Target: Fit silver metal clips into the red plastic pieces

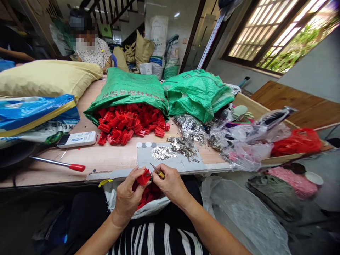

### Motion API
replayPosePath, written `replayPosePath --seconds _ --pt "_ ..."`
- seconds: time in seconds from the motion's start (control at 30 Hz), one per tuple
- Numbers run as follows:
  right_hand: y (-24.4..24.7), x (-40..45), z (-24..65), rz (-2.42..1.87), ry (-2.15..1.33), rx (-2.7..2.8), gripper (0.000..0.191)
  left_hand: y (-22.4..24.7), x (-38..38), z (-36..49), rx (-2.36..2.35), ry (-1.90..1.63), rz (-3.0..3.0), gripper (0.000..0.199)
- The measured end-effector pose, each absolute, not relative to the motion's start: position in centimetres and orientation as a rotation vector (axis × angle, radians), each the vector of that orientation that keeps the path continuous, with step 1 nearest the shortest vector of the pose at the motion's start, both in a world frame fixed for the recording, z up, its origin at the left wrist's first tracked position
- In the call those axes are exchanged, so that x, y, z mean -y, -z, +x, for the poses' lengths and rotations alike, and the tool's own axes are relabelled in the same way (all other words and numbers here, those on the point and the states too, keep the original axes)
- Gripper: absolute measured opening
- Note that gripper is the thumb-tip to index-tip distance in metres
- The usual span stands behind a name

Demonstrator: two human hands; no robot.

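My left hand (128, 194) pinches a small red plastic part (143, 176) above a white sack (156, 207) of similar red parts on my lap. Close against it on the right, my right hand (170, 182) is closed round a pointed tool (158, 171) with a yellow handle, its tip up to the left. Whether those fingers also hold a small metal piece at the red part is too small to tell. Beyond the hands, small shiny metal pieces (162, 152) and darker metal pieces (183, 147) lie on a grey sheet (145, 161) at the table's edge.
Red parts (124, 124) spill from a green sack (130, 85). A red-tipped lever (77, 167) and white device (79, 139) are left. Plastic bags (244, 145) crowd the right; a person (102, 53) sits across the table (111, 159).
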State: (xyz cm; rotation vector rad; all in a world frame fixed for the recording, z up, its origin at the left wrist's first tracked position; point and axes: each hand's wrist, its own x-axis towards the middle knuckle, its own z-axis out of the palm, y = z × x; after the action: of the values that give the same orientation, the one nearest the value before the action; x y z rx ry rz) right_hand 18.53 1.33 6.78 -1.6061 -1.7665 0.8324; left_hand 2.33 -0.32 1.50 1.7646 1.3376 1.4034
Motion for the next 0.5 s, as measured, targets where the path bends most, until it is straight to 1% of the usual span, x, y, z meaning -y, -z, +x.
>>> replayPosePath --seconds 0.17,0.27,0.4,0.43,0.5 --pt "-6.5 -1.1 18.4 -1.633 -0.837 1.801 0.011 -2.2 0.3 3.2 -1.167 -1.276 1.198 0.027" --pt "-6.5 -1.1 18.7 -1.595 -0.834 1.84 0.011 -2.5 0.1 3.5 -1.07 -1.256 1.036 0.03" --pt "-6.9 -1.2 19.5 -1.437 -0.844 1.946 0.008 -2.4 -0.2 3.2 -0.983 -1.209 0.86 0.037" --pt "-7.0 -1.2 19.7 -1.388 -0.857 1.972 0.01 -2.4 -0.2 3.1 -0.961 -1.199 0.821 0.04" --pt "-7.1 -1.3 20.0 -1.284 -0.89 2.04 0.019 -2.3 -0.2 3.0 -0.919 -1.18 0.766 0.045"
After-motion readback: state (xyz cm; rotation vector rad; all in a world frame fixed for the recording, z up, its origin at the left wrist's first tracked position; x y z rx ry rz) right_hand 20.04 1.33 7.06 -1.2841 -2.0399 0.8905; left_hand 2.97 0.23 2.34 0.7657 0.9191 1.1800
